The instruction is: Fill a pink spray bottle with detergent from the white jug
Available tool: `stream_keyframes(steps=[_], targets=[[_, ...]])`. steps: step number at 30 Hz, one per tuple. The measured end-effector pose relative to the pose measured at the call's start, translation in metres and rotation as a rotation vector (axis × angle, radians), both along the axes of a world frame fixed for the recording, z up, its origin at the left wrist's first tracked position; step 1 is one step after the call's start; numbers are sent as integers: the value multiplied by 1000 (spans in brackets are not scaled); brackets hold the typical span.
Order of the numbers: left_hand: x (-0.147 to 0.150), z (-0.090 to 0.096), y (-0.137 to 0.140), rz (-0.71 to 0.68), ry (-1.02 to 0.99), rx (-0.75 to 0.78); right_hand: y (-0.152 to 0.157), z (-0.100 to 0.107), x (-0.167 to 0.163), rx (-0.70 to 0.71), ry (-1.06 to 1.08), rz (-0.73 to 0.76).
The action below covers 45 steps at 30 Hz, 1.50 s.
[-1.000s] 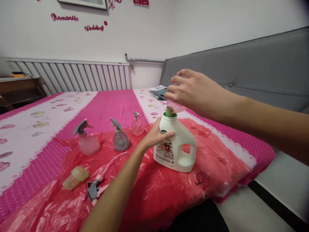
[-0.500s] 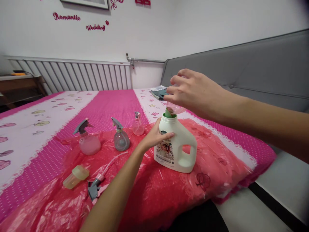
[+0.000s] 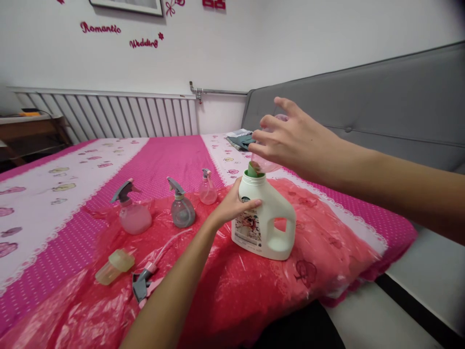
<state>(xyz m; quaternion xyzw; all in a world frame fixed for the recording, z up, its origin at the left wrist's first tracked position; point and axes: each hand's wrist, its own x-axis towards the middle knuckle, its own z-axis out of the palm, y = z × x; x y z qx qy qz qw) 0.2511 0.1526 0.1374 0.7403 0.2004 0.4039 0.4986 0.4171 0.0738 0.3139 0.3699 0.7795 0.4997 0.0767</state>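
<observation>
A large cream detergent jug (image 3: 274, 218) with a side handle stands upright on the red plastic sheet. My left hand (image 3: 236, 201) wraps round its neck side, thumb across the front above the label. Over the jug's mouth, a pink translucent bottle (image 3: 267, 164) is tipped neck-down against the green spout (image 3: 252, 169) inside the opening. My right hand (image 3: 285, 133) grips this bottle from above, with one finger raised off it; the hand hides much of the bottle. Whether liquid is flowing, I cannot tell.
Left of the jug stand a pink spray bottle (image 3: 135, 216), a grey one (image 3: 182, 211) and a smaller pink one (image 3: 208, 188). A loose spray head (image 3: 141, 286) with its tube and a yellowish cap (image 3: 121, 261) lie on the red plastic sheet (image 3: 214, 291). Folded cloth (image 3: 240, 140) lies behind.
One finger of my right hand has lifted from the pink bottle, and that hand has shifted slightly right. The jug and my left hand stay in place.
</observation>
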Motion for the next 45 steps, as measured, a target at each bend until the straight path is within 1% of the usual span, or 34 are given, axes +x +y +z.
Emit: stream_keyframes(steps=[3, 9, 13, 16, 20, 23, 25, 28, 30, 33, 37, 38, 39, 41, 42, 43, 45], targets=[[0, 0, 0, 9, 6, 3, -1, -1, 1, -8, 7, 24], [0, 0, 1, 5, 1, 4, -8, 6, -5, -8, 55, 17], [1, 0, 2, 4, -10, 10, -8, 5, -4, -39, 83, 28], [1, -1, 2, 6, -11, 8, -6, 3, 1, -32, 119, 18], [0, -2, 3, 6, -11, 0, -7, 2, 11, -68, 132, 21], [-1, -1, 5, -3, -9, -11, -10, -1, 24, -45, 248, -14], [-2, -1, 7, -5, -7, -18, -12, -8, 35, -48, 369, -62], [-1, -2, 9, -2, -3, -26, -10, -29, 54, -101, 622, -131], [1, -2, 10, 1, -4, -33, -6, -48, 67, -197, 861, -168], [3, -2, 10, -1, -13, -40, -3, -75, 82, -366, 1169, -159], [3, 1, 9, 9, -37, -41, -17, -108, 93, -440, 1627, -166], [2, 2, 9, 16, -40, -43, -23, -117, 95, -450, 1747, -148], [1, 4, 8, 22, -40, -46, -29, -126, 97, -431, 1848, -123], [-1, 5, 6, 30, -32, -52, -41, -145, 103, -417, 2017, -67], [-1, 6, 5, 30, -26, -55, -47, -154, 107, -411, 2122, -67], [-2, 6, 5, 30, -20, -58, -52, -163, 110, -375, 2233, -72], [-2, 6, 5, 26, -12, -61, -63, -178, 116, -377, 2355, -73]])
